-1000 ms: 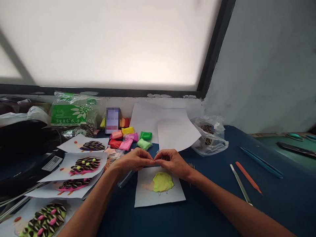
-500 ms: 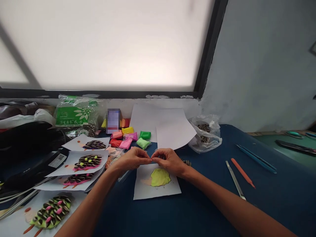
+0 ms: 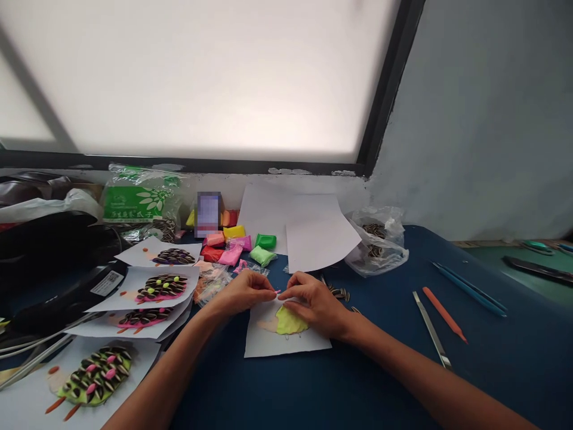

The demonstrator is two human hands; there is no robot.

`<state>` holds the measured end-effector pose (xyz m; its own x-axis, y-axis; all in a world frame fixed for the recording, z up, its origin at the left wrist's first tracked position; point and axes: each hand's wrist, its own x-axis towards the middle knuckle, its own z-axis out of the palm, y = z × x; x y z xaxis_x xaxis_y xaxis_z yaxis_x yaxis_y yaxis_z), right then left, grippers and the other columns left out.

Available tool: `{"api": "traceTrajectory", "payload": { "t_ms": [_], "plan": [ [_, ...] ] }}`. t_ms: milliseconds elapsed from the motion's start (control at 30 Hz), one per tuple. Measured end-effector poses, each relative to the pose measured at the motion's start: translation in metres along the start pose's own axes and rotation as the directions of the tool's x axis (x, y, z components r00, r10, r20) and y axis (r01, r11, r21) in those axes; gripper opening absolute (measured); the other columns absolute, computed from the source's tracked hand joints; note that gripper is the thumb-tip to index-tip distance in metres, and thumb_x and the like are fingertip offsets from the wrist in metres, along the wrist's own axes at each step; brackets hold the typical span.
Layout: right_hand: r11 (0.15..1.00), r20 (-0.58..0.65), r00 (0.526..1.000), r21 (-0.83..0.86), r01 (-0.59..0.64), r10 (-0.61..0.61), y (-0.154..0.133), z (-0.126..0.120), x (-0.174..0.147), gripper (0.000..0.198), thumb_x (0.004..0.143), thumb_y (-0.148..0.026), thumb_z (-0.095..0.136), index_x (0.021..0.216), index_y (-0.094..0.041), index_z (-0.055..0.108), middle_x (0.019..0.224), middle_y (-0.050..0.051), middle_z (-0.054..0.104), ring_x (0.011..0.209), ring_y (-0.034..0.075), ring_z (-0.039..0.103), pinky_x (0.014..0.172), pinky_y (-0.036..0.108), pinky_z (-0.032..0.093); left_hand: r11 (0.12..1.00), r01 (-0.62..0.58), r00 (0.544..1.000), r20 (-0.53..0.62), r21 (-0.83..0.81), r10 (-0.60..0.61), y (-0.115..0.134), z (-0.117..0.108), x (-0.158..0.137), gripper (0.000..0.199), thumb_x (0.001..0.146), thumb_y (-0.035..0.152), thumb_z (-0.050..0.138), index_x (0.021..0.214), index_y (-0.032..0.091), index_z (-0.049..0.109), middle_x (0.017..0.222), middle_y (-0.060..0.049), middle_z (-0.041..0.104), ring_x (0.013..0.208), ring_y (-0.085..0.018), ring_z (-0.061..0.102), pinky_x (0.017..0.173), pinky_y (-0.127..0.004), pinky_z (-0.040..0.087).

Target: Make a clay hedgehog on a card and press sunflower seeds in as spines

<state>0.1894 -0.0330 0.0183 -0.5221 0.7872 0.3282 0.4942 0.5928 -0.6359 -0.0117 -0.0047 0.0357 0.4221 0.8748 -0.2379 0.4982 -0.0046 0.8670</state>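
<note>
My left hand (image 3: 248, 292) is closed, thumb and forefinger pinching a small piece of pink clay (image 3: 277, 291). Facing it, my right hand (image 3: 313, 303) has its thumb and forefinger slightly apart, the tips close to the pink piece. Beneath both hands lies a white paper (image 3: 264, 346) with a hedgehog-like shape on it. Its body is flattened yellow clay (image 3: 290, 322), partly hidden by my right hand, and a pale peach snout points left. Loose sunflower seeds (image 3: 340, 292) lie behind my right hand.
Finished seed-and-clay hedgehog pictures (image 3: 159, 286) are stacked at left. Clay packets (image 3: 230, 254) and blank paper sheets (image 3: 317, 239) lie at the back, beside a plastic bag of seeds (image 3: 376, 245). At right are blue tweezers (image 3: 470, 289), an orange tool (image 3: 444, 313) and a metal blade (image 3: 430, 328).
My fingertips were together above the paper; now they have parted a little and the pink piece shows. My right hand has come lower over the yellow clay. The view has shifted slightly.
</note>
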Motion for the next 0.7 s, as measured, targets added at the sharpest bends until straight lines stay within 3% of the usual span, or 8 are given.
{"api": "traceTrajectory", "payload": {
  "t_ms": [167, 433, 700],
  "plan": [
    [0.998, 0.065, 0.998, -0.061, 0.029, -0.025, 0.0004, 0.0026, 0.0033, 0.016, 0.083, -0.014, 0.066, 0.090, -0.024, 0.076, 0.093, 0.004, 0.058, 0.088, 0.017, 0.057, 0.079, 0.030, 0.047, 0.999, -0.039, 0.998, 0.043, 0.038, 0.037, -0.0031, -0.0028, 0.0024, 0.032, 0.065, 0.045, 0.066, 0.070, 0.014, 0.068, 0.057, 0.004, 0.051, 0.055, -0.009, 0.038, 0.050, -0.022, 0.024],
    [0.999, 0.046, 0.998, -0.014, 0.038, -0.038, -0.0036, 0.0010, 0.0023, 0.012, 0.083, -0.012, 0.064, 0.084, -0.019, 0.073, 0.091, 0.005, 0.060, 0.088, 0.018, 0.058, 0.077, 0.029, 0.047, 0.997, -0.065, 0.995, 0.082, 0.041, 0.062, -0.0061, -0.0062, 0.0011, 0.028, 0.063, 0.041, 0.068, 0.072, 0.014, 0.069, 0.061, 0.002, 0.058, 0.059, -0.011, 0.046, 0.053, -0.022, 0.030],
    [0.995, 0.010, 0.995, -0.032, 0.096, -0.096, -0.0062, 0.0000, -0.0016, 0.020, 0.080, -0.005, 0.057, 0.085, -0.019, 0.071, 0.088, 0.005, 0.061, 0.085, 0.018, 0.058, 0.078, 0.031, 0.047, 0.992, -0.089, 0.991, 0.104, 0.087, 0.080, -0.0043, -0.0053, 0.0024, 0.025, 0.061, 0.040, 0.067, 0.067, 0.015, 0.067, 0.057, 0.003, 0.053, 0.057, -0.011, 0.044, 0.052, -0.022, 0.028]
  ]
}}
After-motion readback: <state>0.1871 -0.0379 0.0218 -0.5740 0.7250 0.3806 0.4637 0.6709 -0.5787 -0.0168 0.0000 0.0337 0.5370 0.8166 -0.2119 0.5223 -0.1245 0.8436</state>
